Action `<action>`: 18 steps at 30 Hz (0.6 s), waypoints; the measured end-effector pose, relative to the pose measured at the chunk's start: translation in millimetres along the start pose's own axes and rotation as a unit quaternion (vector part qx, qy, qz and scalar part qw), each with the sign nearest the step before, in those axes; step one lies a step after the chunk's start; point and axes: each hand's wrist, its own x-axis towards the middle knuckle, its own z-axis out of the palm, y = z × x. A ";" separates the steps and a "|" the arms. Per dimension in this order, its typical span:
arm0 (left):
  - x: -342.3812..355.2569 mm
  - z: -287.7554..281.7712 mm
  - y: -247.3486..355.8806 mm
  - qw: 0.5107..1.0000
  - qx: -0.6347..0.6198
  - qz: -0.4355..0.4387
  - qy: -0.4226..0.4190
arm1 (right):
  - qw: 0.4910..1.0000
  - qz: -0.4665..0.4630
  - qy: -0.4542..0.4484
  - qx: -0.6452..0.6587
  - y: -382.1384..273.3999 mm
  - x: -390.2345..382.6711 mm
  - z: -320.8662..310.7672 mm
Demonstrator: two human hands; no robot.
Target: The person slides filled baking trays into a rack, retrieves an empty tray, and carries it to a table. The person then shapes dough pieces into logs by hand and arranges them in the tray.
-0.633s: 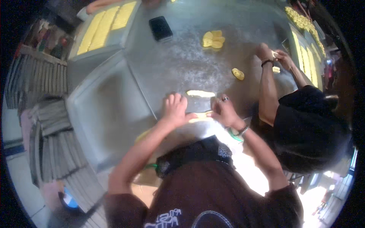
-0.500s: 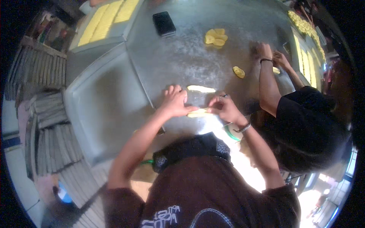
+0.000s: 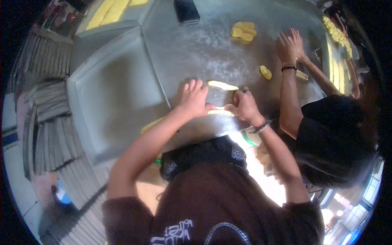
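A flattened yellow dough strip (image 3: 221, 112) lies at the near edge of the metal table, between my two hands. My left hand (image 3: 194, 99) rests on the metal with its fingers spread, and its thumb touches the strip's left end. With fingers curled in, my right hand (image 3: 246, 105) grips the strip's right end. Just beyond them is a second, longer dough strip (image 3: 223, 85), held by neither hand. A bracelet circles my right wrist.
Left of my hands stands a shallow metal tray (image 3: 122, 81); a dough roll (image 3: 151, 125) lies at its near right corner. Farther off are a black phone-like slab (image 3: 186, 11), several dough pieces (image 3: 243, 32) and a single piece (image 3: 265, 72). At right, a co-worker's hands (image 3: 290, 45) press the table.
My view has shifted a little. My right fingers have curled more closely onto the dough strip. The co-worker's hands have reached farther forward and flattened out, uncovering more of their dough.
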 end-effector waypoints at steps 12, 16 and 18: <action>-30.3 -1.4 -4.2 0.995 -0.028 0.020 -0.089 | 0.988 0.057 -0.137 0.031 -7.3 -20.2 6.3; -31.7 -0.5 -0.5 0.994 -0.039 -0.006 -0.101 | 0.987 0.079 -0.141 -0.017 -13.6 -17.0 11.1; -36.6 11.2 -3.8 0.998 -0.032 -0.011 -0.059 | 0.990 0.067 -0.118 -0.039 -17.8 -18.0 18.6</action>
